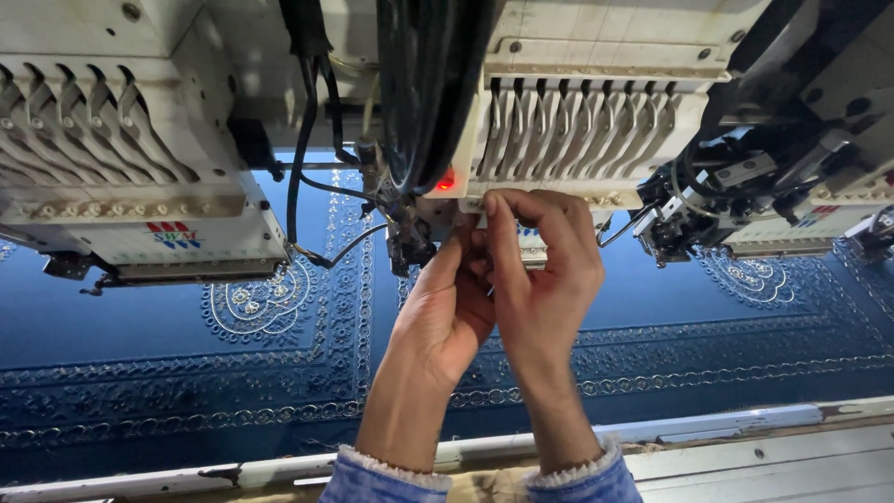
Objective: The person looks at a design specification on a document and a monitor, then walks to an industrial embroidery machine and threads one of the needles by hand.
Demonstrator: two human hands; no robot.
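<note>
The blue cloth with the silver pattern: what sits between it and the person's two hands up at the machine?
Nothing shows there in the head view. The left hand and right hand reach the embroidery head above the blue cloth.

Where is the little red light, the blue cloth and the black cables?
red light (446,180), head view, middle of the glow.
blue cloth (112,326), head view, plain part at left.
black cables (424,84), head view, thick hanging bundle.

The fabric (140,345) is deep blue, stitched with pale silver-white borders and scrolling medallions. At twelve o'clock the middle embroidery head (577,121) is cream-white, with a red light (446,180) glowing at its left edge. The head at ten o'clock (130,140) is cream too, carrying a small red and blue mark. Black cables (419,84) hang between them. At six o'clock, the sleeve cuffs (372,480) are light blue denim, frayed white.
</note>
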